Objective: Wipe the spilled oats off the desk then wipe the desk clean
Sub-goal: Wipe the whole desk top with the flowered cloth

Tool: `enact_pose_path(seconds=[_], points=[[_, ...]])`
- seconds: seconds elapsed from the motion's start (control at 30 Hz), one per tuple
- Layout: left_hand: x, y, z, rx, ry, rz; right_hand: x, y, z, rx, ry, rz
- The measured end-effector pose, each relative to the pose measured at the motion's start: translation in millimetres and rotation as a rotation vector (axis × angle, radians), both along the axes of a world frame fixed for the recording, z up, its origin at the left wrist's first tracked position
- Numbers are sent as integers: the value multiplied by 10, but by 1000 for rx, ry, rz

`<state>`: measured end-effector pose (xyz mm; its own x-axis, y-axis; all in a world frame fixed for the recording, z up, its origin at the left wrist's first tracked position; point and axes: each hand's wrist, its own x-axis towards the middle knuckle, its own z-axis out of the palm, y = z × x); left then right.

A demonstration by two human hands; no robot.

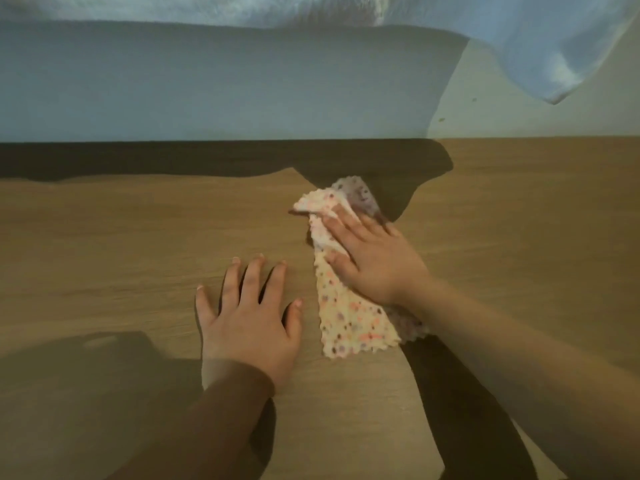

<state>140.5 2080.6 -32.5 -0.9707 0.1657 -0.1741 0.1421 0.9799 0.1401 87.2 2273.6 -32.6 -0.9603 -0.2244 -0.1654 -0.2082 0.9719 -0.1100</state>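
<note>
A cream cloth (349,317) with pink and purple dots lies crumpled on the wooden desk (121,244), right of centre. My right hand (375,258) presses flat on top of the cloth, fingers spread and pointing up and left. My left hand (247,317) rests flat on the bare desk just left of the cloth, fingers apart, holding nothing. No oats show on the visible desk surface.
A pale wall (207,88) runs along the desk's far edge. A light blue fabric (561,46) hangs from above at the top right and casts a dark shadow over the back of the desk.
</note>
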Motion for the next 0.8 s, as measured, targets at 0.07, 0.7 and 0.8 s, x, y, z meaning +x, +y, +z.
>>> enact_pose_path(seconds=[0.07, 0.7, 0.8], points=[[-3, 0, -4, 3, -11, 2, -330, 214, -33, 34, 27, -230], [7, -7, 5, -33, -27, 8, -1136, 376, -200, -49, 117, -478], [-5, 3, 1, -31, -7, 2, -932, 969, -164, 16, 5, -720]])
